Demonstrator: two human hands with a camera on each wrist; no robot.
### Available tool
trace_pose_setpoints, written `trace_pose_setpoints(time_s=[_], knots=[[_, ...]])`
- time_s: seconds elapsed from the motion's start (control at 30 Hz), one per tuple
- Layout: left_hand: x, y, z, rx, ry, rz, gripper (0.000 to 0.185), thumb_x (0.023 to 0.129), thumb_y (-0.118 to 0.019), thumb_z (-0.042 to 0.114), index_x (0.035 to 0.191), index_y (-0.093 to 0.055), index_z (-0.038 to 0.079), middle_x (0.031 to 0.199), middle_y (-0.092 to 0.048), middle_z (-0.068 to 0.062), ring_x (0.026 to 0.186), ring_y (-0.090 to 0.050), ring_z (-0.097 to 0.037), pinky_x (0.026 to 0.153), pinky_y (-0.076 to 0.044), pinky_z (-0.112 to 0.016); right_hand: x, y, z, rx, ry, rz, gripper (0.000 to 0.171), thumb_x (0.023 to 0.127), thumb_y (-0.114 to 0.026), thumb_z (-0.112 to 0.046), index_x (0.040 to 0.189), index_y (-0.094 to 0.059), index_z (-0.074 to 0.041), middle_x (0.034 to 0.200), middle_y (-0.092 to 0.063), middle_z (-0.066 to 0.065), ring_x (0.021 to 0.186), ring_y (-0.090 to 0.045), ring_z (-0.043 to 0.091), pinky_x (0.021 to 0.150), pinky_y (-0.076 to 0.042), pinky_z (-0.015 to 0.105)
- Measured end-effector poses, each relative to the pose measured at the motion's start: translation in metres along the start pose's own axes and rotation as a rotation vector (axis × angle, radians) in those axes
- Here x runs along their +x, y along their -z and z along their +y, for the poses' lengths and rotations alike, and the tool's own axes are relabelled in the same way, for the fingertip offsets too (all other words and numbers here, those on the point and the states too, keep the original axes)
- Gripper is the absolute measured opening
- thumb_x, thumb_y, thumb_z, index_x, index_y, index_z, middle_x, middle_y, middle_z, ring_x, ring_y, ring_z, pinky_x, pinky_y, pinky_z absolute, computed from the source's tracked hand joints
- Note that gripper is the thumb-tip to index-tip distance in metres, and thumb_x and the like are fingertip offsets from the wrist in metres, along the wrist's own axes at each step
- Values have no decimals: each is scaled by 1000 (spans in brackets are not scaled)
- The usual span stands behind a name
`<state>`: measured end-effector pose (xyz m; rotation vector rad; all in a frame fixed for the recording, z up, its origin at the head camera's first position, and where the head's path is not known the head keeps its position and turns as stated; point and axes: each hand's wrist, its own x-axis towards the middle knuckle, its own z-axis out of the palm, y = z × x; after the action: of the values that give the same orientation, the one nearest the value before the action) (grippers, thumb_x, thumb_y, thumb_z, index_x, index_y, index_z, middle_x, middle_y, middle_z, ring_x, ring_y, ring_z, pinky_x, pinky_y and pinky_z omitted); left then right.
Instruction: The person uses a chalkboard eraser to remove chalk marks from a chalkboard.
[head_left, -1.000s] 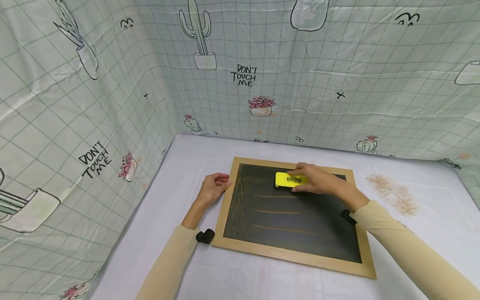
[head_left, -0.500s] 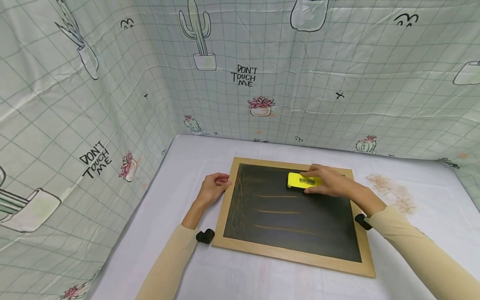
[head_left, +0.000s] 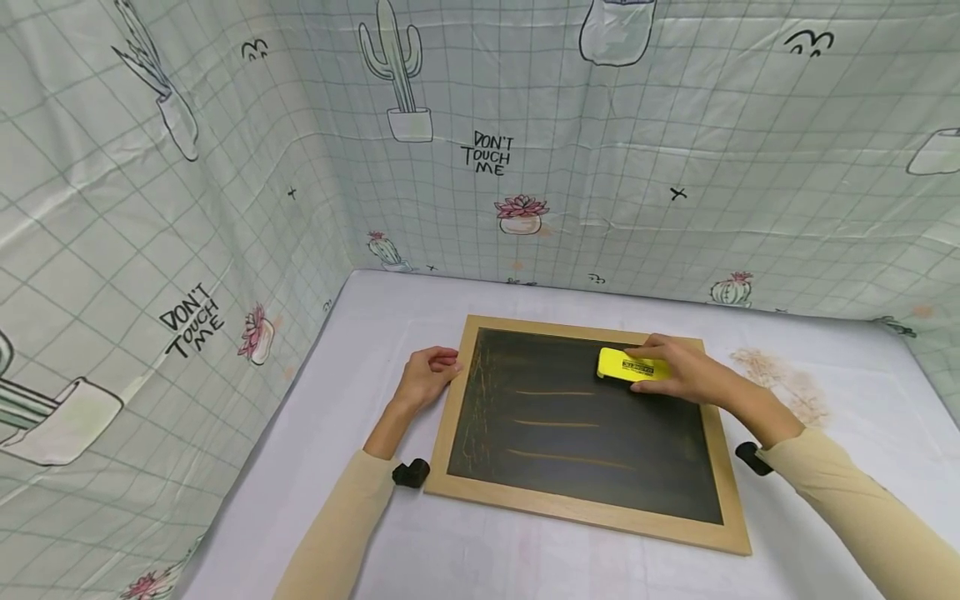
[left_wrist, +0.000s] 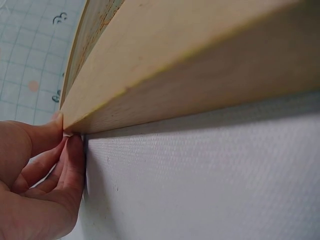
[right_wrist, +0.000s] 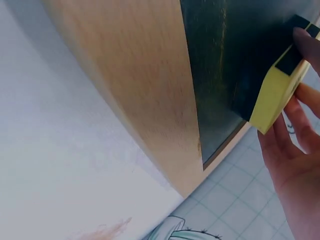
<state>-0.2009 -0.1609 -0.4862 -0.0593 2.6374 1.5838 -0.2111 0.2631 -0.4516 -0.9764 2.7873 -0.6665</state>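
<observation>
The right hand's grip [head_left: 678, 372] pinches a yellow eraser [head_left: 617, 364], the thumb on its near side and the fingers on its far side. The eraser is over the far part of the chalkboard [head_left: 652, 454], right of the middle and just inside the far edge. Its dark underside faces the dark surface, so whether the two touch is hard to tell.

The left hand's grip [head_left: 426, 379] pinches the wooden frame [head_left: 585, 511] at the chalkboard's left edge, toward the far left corner, its thumb tip touching the outer edge and its fingers curled beside it.

Three orange-brown lines [head_left: 557, 424] run crosswise over the middle of the chalkboard, one below another, and scribbled strokes [head_left: 480, 417] run down just inside its left edge.

The chalkboard lies flat, slightly turned, on the white-covered counter [head_left: 592, 571]. Beyond its far right corner a brown smudge [head_left: 780, 383] marks the counter. Grid-patterned cloth [head_left: 592, 117] printed with cacti rises along the counter's far and left edges.
</observation>
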Motion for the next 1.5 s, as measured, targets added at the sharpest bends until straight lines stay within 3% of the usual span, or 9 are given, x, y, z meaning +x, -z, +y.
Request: trace_pose_setpoints(time_s=[0.27,0.53,0.7,1.13,1.5], knots=[[-1,0,1,-11,6,-4,28,95,-72,4,120,-69,-9,107,-71,-22,95,-68,-31,83,-55,-35,-1,-2,-2,-51,29,28,55,90,-82,-23,134,-64,6,122,-67,22,108,-64,38,90,-53,57],[0,0,2,-12,5,-9,28,96,-72,4,120,-69,-9,108,-71,-22,96,-68,-32,82,-55,-34,-5,0,-6,-65,72,66,52,88,-84,-20,129,-67,7,115,-70,18,100,-66,32,83,-55,51],[2,-1,0,1,14,-2,28,96,-72,5,120,-69,-8,107,-71,-20,95,-68,-30,81,-55,-32,-10,2,-14,-48,73,43,52,88,-84,-21,130,-67,5,120,-69,20,104,-66,34,83,-55,51],[1,-1,0,2,11,-5,29,96,-72,5,121,-69,-9,108,-71,-21,96,-68,-31,83,-55,-34,-22,-2,-26,-50,81,12,51,88,-84,-22,130,-68,1,116,-69,13,90,-62,17,73,-53,36],[0,0,0,14,7,-8,29,96,-72,5,121,-69,-9,108,-71,-21,96,-68,-32,84,-56,-37,-25,-9,-32,-74,79,-13,51,89,-83,-24,130,-69,2,115,-68,14,94,-64,22,76,-55,42]])
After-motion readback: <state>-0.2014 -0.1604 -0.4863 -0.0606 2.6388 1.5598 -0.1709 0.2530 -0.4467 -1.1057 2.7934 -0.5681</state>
